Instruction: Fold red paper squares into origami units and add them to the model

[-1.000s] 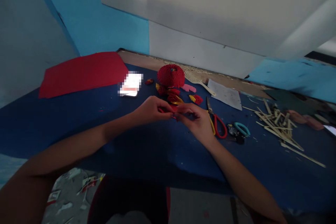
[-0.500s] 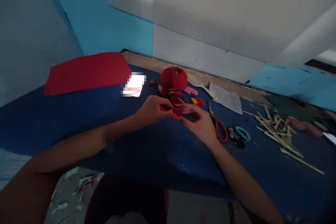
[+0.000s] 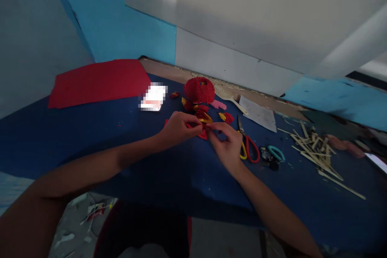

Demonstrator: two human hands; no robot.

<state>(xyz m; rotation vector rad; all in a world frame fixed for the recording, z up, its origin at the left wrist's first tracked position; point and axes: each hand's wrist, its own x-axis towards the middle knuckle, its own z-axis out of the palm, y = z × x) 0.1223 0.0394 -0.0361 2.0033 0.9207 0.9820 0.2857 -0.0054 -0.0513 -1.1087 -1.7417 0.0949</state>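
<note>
Over the middle of the blue table, my left hand and my right hand meet fingertip to fingertip. Both pinch a small piece of red paper, partly hidden by the fingers. More red paper shows beneath my left hand. Just beyond the fingers lie red and yellow folded-paper pieces. Behind them stands a round red folded-paper form with a hole in its top. A pink piece and a red and yellow piece rest to its right.
A large red sheet and a bright phone lie at the left. Rightward are scissors, a teal-handled tool, a white sheet, a pale brush-like tool and scattered thin sticks. A chair stands below.
My right hand has moved slightly left, and its fingers have drawn closer to my left hand's fingertips. More red paper now shows beside my left hand. The view has shifted slightly.
</note>
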